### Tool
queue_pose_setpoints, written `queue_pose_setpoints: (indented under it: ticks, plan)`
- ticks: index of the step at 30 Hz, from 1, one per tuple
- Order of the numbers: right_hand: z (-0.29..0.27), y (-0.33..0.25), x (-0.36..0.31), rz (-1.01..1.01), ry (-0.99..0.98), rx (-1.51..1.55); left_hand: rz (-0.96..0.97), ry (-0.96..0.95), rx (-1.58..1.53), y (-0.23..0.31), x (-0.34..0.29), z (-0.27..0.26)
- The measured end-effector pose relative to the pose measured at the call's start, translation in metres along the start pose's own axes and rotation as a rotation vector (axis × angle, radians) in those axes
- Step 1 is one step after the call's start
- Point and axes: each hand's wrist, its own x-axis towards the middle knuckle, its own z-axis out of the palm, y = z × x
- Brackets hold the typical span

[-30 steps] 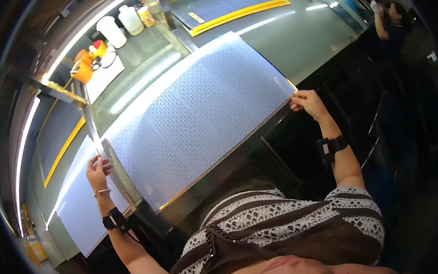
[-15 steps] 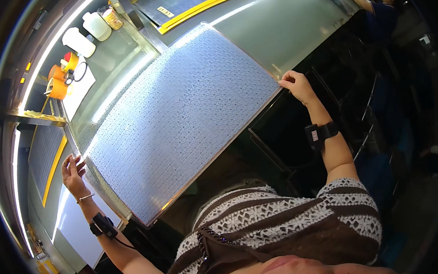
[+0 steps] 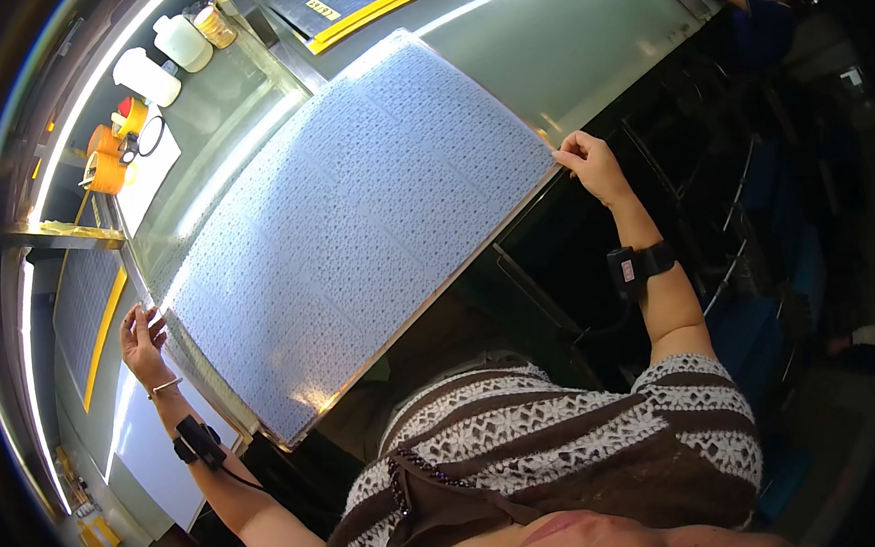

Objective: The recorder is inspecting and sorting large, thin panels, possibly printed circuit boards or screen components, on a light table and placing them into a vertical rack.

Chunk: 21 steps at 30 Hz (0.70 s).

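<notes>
A large light-blue sheet with a fine speckled pattern [image 3: 354,218] lies over a glossy table in front of me, its near edge running slantwise along the table's front. My right hand [image 3: 589,167] pinches the sheet's right corner between thumb and fingers. At the opposite end, my left hand [image 3: 145,344] has its fingers curled together at the sheet's clear left margin; the exact grip is partly hidden. Faint straight lines cross the sheet's surface, and light glares on its near-left part.
White bottles [image 3: 148,79], a small jar [image 3: 213,27] and orange tape rolls [image 3: 105,172] stand at the far left. Beyond the sheet lies a dark panel with a yellow edge [image 3: 392,14]. A white sheet [image 3: 163,451] is beside my left forearm. Another person [image 3: 765,28] works at far right.
The patterned sheet and both my hands have shifted slightly up and left in view. Shading on the sheet has changed, with faint lines now showing. Both hands keep their places at its ends.
</notes>
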Motion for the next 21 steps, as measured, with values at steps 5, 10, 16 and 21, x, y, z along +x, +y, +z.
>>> queue_pose_setpoints:
  ticks: [5,10,16,21]
  plan:
    - [0.002,-0.003,-0.003,0.007,-0.021,0.040,-0.016,-0.010,0.019,-0.010,0.002,-0.002]
    - [0.002,-0.001,-0.005,0.014,-0.056,0.107,-0.066,-0.006,-0.024,-0.023,0.006,-0.007]
    - [0.000,0.002,-0.007,-0.053,-0.002,-0.064,-0.264,0.038,0.112,-0.062,0.018,-0.003]
    - [0.005,-0.012,-0.014,-0.034,0.015,-0.029,-0.106,0.128,0.418,-0.106,0.021,-0.003]
